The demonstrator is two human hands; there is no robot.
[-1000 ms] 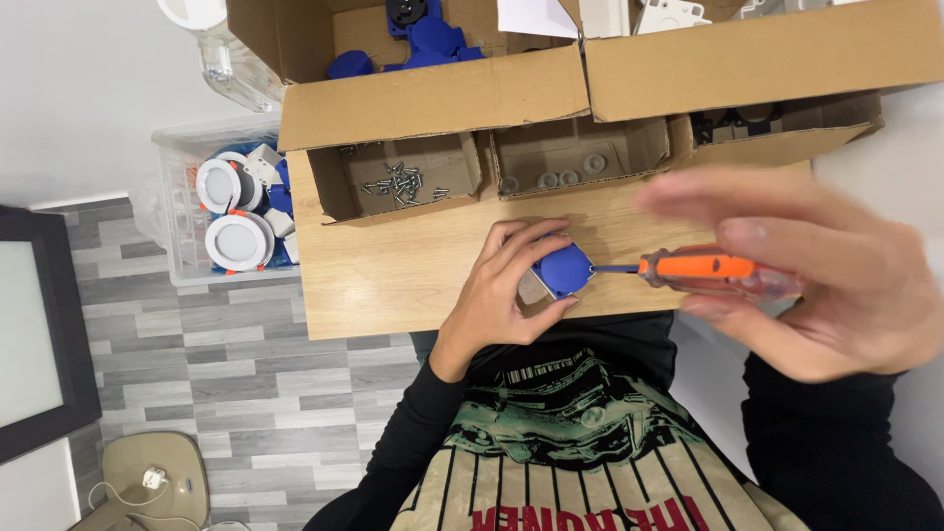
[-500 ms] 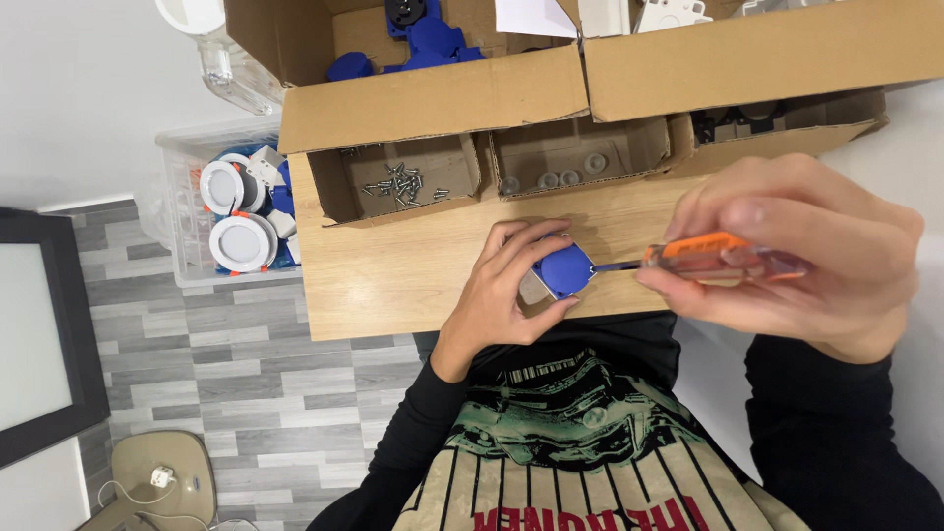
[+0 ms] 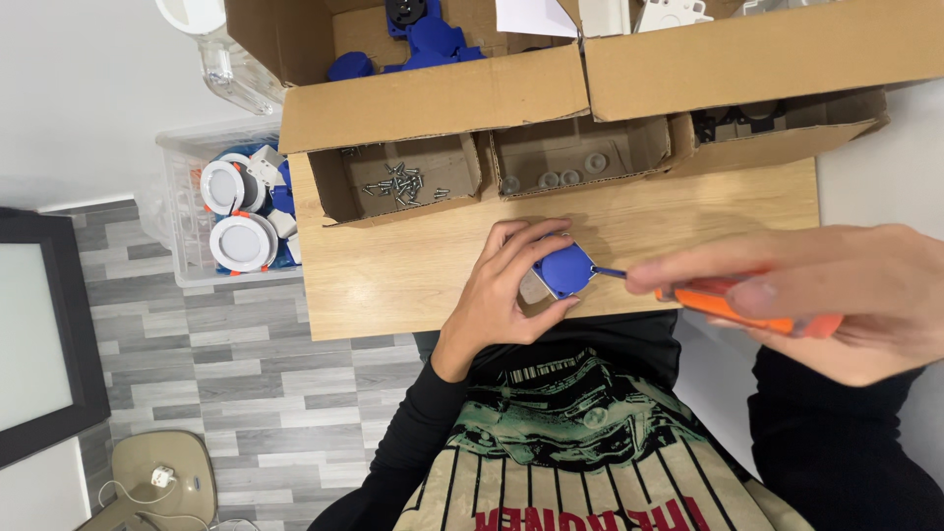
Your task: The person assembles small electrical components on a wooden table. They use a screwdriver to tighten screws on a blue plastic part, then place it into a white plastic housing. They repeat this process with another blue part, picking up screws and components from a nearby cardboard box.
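Note:
My left hand (image 3: pixel 501 285) grips a small blue square part (image 3: pixel 563 271) with a pale underside, held on the wooden table (image 3: pixel 393 275) near its front edge. My right hand (image 3: pixel 816 290) is closed around an orange-handled screwdriver (image 3: pixel 737 305). Its thin shaft points left and the tip touches the blue part's right edge. Fingers of my right hand cover most of the handle.
Behind the hands stand three small open cardboard trays: one with screws (image 3: pixel 398 182), one with round washers (image 3: pixel 565 162), one with dark parts (image 3: pixel 747 123). A bigger box (image 3: pixel 423 39) holds blue parts. A clear bin (image 3: pixel 231 216) of white round fittings sits on the floor at left.
My right hand has shifted on the screwdriver, moving down and closer to the camera, with the handle now tilted lower right. The left hand and blue part stayed put.

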